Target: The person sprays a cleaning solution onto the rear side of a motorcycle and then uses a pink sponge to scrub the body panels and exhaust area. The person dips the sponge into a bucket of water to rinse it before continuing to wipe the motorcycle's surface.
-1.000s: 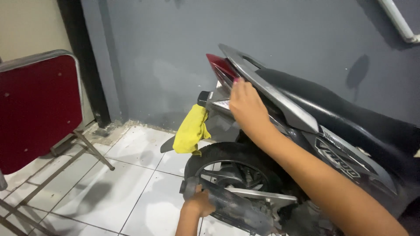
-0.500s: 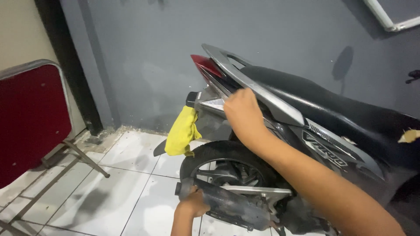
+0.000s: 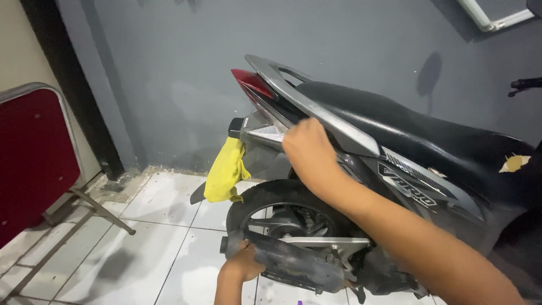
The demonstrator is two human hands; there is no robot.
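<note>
- Exhaust muffler: dark, dusty cylinder low on the near side of the scooter, lying nearly level just beside the rear wheel, above the white floor tiles.
- Left hand: at the rear end of the muffler, fingers curled around it in a closed grasp; forearm rising from the bottom edge of the view.
- Right hand: pressed against the grey side panel just under the grab rail, fingers bent toward the bodywork; whether anything is pinched inside the hand cannot be told.
- Grab rail: silver bar running along the tail, directly above the right hand.
- Tail light: red lens at the rear tip, beneath the end of the rail.
- Seat: black, padded, with a torn patch showing pale filling toward the right edge.
- Rear wheel: black tyre and spoked rim, partly hidden behind the muffler.
- Yellow cloth: draped from the rear fender area, hanging limp beside the tyre.
- Containers: none discernible around the scooter.
- Folding table: red top with metal legs, tipped on its side at the left, well apart from the scooter.
- Wall: grey, close behind the scooter's tail.
</note>
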